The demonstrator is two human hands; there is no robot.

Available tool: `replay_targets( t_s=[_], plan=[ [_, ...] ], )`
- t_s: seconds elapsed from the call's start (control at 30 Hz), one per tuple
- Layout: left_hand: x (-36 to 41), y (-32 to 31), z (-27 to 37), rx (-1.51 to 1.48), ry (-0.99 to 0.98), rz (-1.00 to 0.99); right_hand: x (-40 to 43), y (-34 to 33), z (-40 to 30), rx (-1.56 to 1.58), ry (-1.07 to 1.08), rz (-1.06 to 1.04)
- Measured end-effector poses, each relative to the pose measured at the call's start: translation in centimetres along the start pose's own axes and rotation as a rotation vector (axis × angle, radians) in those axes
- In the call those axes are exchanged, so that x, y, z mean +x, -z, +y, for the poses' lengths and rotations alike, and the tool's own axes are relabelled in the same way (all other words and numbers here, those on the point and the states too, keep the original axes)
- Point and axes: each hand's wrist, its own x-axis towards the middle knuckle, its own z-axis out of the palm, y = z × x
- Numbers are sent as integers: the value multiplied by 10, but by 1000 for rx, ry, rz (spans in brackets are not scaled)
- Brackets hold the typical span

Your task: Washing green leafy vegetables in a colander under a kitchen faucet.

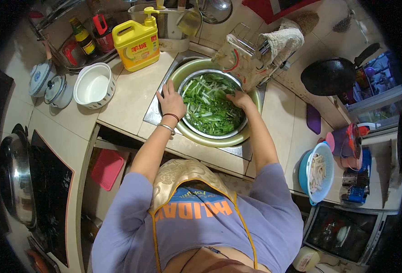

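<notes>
Chopped leafy greens with pale stems (212,109) lie wet in a round stainless steel basin (215,136). This basin sits inside a larger yellow-green basin (209,143) over the metal sink (152,111). My left hand (173,103) rests at the left rims of the two basins with its fingers spread and nothing in its grasp. A dark band and a silver bangle circle that wrist. At the right side of the steel basin, my right hand (240,99) reaches over the rim into the greens. Its fingertips are partly hidden, so I cannot tell whether they grip any leaves.
Behind the sink's left side stands a yellow detergent jug (136,46). A white pot (95,85) is on the left counter. Cloths (241,61) hang on a rack close above the basin's right rear. A blue colander (316,174) holds pale pieces on the right.
</notes>
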Motion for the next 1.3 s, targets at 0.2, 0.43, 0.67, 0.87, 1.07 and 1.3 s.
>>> replay_targets(
  t_s=[0.2, 0.43, 0.67, 0.87, 1.07, 1.3],
  plan=[
    [1, 2, 6, -10, -29, -6, 15, -42, 3, 328, -222, -239],
    [-1, 1, 1, -9, -19, -21, -16, -6, -65, 662, -254, -348],
    [1, -2, 0, -1, -25, -4, -30, -32, -107, 349, 200, -336],
    [1, -6, -2, 11, -13, 12, -56, -51, -94, -172, 327, -251],
    [2, -4, 1, 15, -8, -10, -40, -30, -66, -349, 270, -218],
    [0, 1, 1, -45, 0, -1, -43, 10, -38, -59, 362, -13]
  ],
)
